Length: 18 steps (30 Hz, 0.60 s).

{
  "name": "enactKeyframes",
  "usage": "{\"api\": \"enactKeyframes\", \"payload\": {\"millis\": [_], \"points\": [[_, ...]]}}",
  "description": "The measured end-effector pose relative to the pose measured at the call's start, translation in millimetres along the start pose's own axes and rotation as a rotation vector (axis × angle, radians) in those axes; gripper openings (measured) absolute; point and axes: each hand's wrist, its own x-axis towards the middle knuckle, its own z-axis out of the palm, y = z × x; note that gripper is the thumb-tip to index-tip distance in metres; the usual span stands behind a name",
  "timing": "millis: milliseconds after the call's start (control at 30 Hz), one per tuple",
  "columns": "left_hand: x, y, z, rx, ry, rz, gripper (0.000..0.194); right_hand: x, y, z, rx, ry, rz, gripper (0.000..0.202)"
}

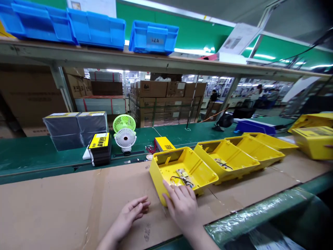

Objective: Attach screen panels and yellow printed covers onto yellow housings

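A yellow plastic housing (156, 173), open side up, stands on the cardboard. Inside it lie a small circuit board (182, 173) and black wires. My right hand (183, 208) is at its near edge, fingers over the rim and thumb lower down, closed on that wall; the palm side is hidden. Left of the housing, my left hand (131, 215) hovers over the cardboard, holding nothing, its fingers loosely stretched and apart from the housing.
More yellow housings (226, 156) line up to the right. A cardboard sheet (65, 205) covers the bench. Behind stand a stack of black-and-yellow packs (100, 149), a small fan (125, 139), a yellow box (164, 144) and wrapped grey blocks (75, 128). Blue bins (153, 36) sit on the overhead shelf.
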Motion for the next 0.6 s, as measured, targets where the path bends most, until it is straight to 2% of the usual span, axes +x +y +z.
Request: {"api": "enactKeyframes", "payload": {"millis": [67,133,200,300,400,467,533,600], "points": [[0.8,-5.2,-6.2,-0.027,0.040,-0.025,0.052,3.0,22.9,-0.2,-0.064,0.068,0.011,0.040],[-0.2,-7.2,-11.2,-0.073,0.067,-0.031,0.051,5.6,38.3,-1.2,-0.118,0.076,0.019,0.038],[-1.5,-7.1,-14.4,-0.103,0.082,-0.041,0.050,7.0,45.0,-1.4,-0.145,0.067,0.028,0.038],[-1.5,-5.9,-15.7,-0.123,0.103,-0.059,0.049,8.0,42.2,0.3,-0.131,0.083,0.059,0.038],[0.6,-6.0,-14.7,-0.157,0.108,-0.068,0.047,10.5,27.5,2.1,-0.086,0.150,0.076,0.041],[2.0,-7.1,-14.1,-0.205,0.104,-0.071,0.045,14.2,10.2,2.6,-0.012,0.178,0.034,0.047],[3.2,-8.6,-14.4,-0.270,0.095,-0.067,0.043,19.5,-14.3,4.7,0.114,0.140,-0.066,0.052],[4.6,-9.8,-15.6,-0.376,0.105,-0.065,0.038,25.0,-45.6,11.9,0.271,0.019,-0.213,0.054]]}}
